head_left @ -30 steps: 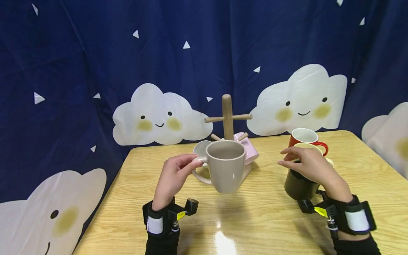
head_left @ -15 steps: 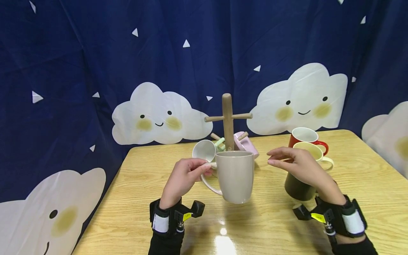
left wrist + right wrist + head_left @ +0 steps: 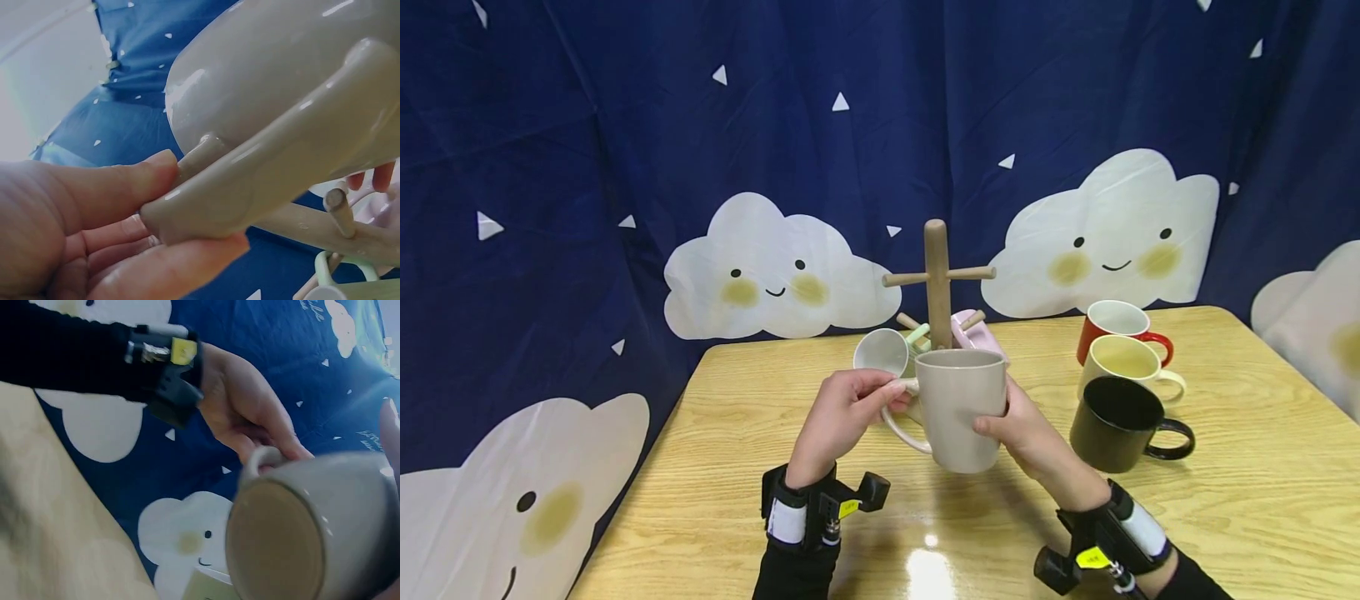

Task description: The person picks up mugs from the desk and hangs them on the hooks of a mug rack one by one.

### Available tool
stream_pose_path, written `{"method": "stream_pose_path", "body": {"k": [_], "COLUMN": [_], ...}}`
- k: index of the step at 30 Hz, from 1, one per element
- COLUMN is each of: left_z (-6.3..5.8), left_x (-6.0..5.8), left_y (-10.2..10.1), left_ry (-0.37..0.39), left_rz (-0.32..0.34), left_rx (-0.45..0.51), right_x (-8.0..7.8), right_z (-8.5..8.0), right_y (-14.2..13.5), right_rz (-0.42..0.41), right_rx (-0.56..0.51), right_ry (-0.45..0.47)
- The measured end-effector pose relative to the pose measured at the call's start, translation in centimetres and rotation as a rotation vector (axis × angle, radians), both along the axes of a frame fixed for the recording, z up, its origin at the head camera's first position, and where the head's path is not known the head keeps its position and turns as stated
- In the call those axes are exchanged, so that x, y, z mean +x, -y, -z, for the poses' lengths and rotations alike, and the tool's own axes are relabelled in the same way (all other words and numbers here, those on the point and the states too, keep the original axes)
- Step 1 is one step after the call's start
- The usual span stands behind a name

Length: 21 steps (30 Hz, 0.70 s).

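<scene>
A beige-grey mug [image 3: 962, 412] is held upright above the table, in front of the wooden mug tree [image 3: 937, 287]. My left hand [image 3: 847, 421] pinches the top of its handle between thumb and fingers; the left wrist view shows the handle [image 3: 250, 169] close up. On the mug's right side, my right hand [image 3: 1037, 437] grips the body, its thumb on the near face and the fingers mostly hidden behind. The mug's unglazed base [image 3: 275, 544] shows in the right wrist view. Behind it, a white-lined mug with a green handle [image 3: 880, 353] and a pink mug [image 3: 981, 335] hang on the tree's lower pegs.
At the right of the table [image 3: 760, 392] stand a black mug [image 3: 1108, 429], a cream mug [image 3: 1101, 367] and a red mug [image 3: 1086, 337], one behind another, handles to the right. The tree's upper pegs [image 3: 973, 272] bear nothing. A blue curtain [image 3: 850, 50] hangs behind.
My right hand has moved left from above the black mug and taken hold of the beige-grey mug's side. The left hand has carried that mug a little right and down.
</scene>
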State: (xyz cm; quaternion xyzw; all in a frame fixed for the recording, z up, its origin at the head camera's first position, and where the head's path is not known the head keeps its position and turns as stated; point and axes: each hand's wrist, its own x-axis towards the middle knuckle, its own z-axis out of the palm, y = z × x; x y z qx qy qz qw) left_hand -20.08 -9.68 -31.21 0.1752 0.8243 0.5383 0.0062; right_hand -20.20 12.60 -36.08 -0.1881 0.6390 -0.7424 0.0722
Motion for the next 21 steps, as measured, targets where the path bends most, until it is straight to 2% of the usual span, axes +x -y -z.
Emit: {"method": "stream_pose_path", "body": {"k": [6,14,16,21], "left_z": [0.5,0.4,0.4,0.1], "left_x": [-0.4,-0.5,-0.6,-0.9], "left_y": [-0.6,-0.4,-0.1,1.3], "left_ry": [-0.056,-0.055,-0.045,0.008], "left_rz": [-0.011,-0.026,-0.053,-0.178], "left_rx": [-0.047,-0.077,-0.055,0.11], "right_x": [0.3,0.6,0.7,0.6], "right_z": [-0.2,-0.2,-0.2,-0.7], "right_y": [1.0,1.5,1.6,1.0], "right_rz": [0.136,0.207,0.228,0.306], "right_rx": [0.001,0.014,0.013,-0.026], "right_ry": [0.08,0.118,0.117,0.103]}}
